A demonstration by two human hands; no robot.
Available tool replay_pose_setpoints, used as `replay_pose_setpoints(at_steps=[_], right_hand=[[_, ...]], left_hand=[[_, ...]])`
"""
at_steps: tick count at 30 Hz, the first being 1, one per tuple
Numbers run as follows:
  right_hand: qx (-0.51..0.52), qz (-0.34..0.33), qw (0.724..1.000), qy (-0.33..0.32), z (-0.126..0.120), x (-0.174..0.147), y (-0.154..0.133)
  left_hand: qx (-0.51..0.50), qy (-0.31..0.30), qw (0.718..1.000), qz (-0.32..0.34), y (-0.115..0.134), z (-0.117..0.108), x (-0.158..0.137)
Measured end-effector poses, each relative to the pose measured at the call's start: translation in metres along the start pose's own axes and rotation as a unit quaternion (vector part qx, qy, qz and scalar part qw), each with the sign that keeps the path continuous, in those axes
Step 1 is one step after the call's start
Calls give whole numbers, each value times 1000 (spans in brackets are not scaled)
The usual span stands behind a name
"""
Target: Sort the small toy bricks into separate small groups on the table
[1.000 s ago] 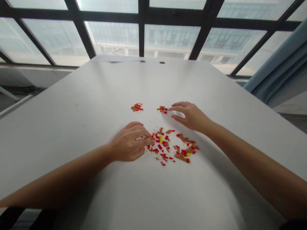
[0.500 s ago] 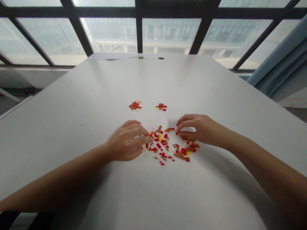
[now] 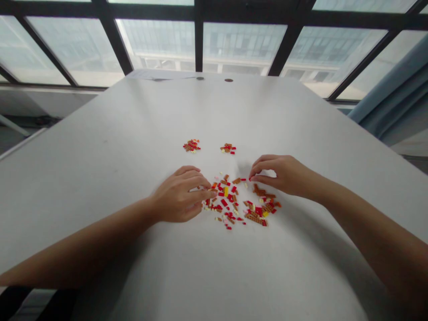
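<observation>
Many small building bricks in red, brown, yellow and cream lie loose in front of me, with a yellow brick (image 3: 226,191) near their middle. At their left edge rests my left hand (image 3: 182,194), open, palm down, its fingers apart and the tips over some bricks. Whether those tips grip anything is hidden. Above the right part of the spread, my right hand (image 3: 279,174) is closed in a pinch. Between its thumb and fingertips shows a small red brick (image 3: 250,179). Below that hand lies a cluster of brown bricks (image 3: 259,190).
Two smaller heaps of bricks lie farther off, a left heap (image 3: 191,146) and a right heap (image 3: 228,148). They sit on the white table (image 3: 200,267). Papers (image 3: 147,75) lie at its far edge, before the windows. A blue curtain (image 3: 394,89) hangs at right.
My right hand has risen slightly away from the brown bricks with the red brick in its pinch. My left hand stays put. The whole view has shifted a little.
</observation>
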State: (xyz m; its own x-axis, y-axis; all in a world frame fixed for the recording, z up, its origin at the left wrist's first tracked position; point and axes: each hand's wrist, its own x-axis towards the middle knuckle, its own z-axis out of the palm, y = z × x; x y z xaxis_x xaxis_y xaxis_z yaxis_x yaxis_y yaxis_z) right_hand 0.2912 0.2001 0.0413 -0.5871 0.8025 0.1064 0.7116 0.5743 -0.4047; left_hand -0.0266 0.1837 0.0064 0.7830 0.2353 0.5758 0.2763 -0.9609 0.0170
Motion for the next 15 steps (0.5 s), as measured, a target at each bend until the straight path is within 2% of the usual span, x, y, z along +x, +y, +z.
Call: replay_pose_setpoints(at_steps=[4,9,13,15], right_hand=[[-20,18,998,63,3,24,13],[-44,54,990,119,19,61,29],[-43,85,980,175,27,68,31],[-47,97,978,179,26,65,30]], left_hand=[[1,-6,1000,-6,1,-2,1],[-3,-11,1000,-7,1,-4,1],[-3,-16,1000,-10,0,-4,0],[-1,-16,1000,-7,-1,-3,-1]])
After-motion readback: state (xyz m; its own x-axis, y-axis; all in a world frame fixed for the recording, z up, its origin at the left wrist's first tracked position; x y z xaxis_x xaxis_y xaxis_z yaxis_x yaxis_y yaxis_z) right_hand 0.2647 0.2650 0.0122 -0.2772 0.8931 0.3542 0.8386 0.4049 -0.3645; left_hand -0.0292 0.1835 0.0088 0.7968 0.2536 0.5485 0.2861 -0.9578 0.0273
